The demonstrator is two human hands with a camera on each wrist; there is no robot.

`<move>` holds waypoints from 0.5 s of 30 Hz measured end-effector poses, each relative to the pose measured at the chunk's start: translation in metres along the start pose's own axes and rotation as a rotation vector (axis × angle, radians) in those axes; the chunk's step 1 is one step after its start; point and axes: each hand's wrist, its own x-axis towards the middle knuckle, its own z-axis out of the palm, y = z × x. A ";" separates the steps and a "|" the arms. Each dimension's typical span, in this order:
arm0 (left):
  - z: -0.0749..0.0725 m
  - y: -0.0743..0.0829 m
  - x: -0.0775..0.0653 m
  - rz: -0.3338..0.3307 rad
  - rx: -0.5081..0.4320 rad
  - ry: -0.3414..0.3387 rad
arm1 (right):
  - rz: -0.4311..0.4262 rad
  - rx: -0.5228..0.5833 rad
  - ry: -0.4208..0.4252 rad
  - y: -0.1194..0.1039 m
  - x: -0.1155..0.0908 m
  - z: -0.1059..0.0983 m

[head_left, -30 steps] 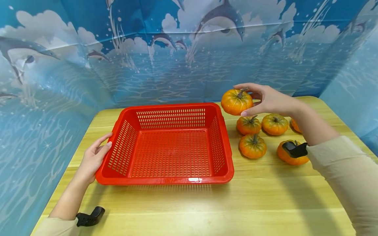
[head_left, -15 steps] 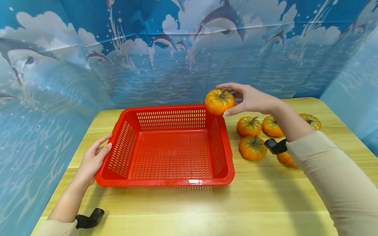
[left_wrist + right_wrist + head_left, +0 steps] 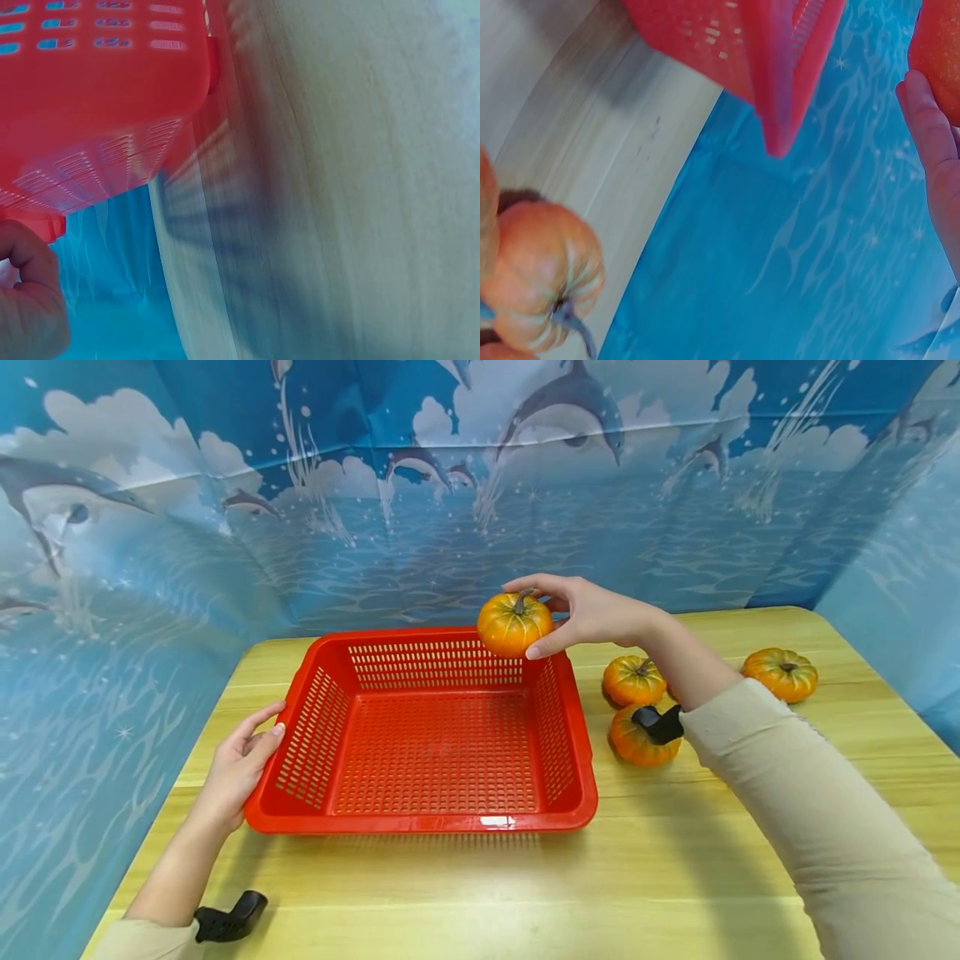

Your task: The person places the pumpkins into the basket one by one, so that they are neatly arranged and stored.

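A person's right hand (image 3: 592,614) held one small orange pumpkin (image 3: 512,627) in the air, while the left hand (image 3: 232,768) gripped the left rim of one red plastic basket (image 3: 420,822) on a wooden desk (image 3: 450,893). The right hand's fingers (image 3: 543,585) were parted to the fruit's width and pinched it from its right side, the index finger over the top behind the stem and the thumb low in front. The left hand's fingers were drawn close together, with the rim between them and the thumb.

The held pumpkin sat between the right fingertips, to the left of the palm, its stem uppermost. In the head view it overlapped the basket's back wall near the right corner, and the right wrist view showed it apart from the rim.

Three more pumpkins showed clearly on the desk, right of the basket: a rear pumpkin (image 3: 632,680), a front pumpkin (image 3: 637,745) just before it, and a far-right pumpkin (image 3: 782,674) well apart from both. A sliver of orange beside the right forearm belonged to another, mostly hidden.

Two black wrist devices, one left (image 3: 231,917) and one right (image 3: 658,725), projected from two beige sleeves (image 3: 810,802); the right one partly covered the front pumpkin. A blue dolphin-print backdrop (image 3: 375,552) hung behind.
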 end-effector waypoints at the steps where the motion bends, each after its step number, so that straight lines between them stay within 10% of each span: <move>1: 0.000 0.000 0.000 0.001 0.000 0.001 | -0.004 -0.002 -0.007 -0.001 0.003 0.002; 15: 0.001 -0.001 0.001 -0.012 -0.010 0.017 | -0.053 0.008 -0.095 -0.009 0.036 0.030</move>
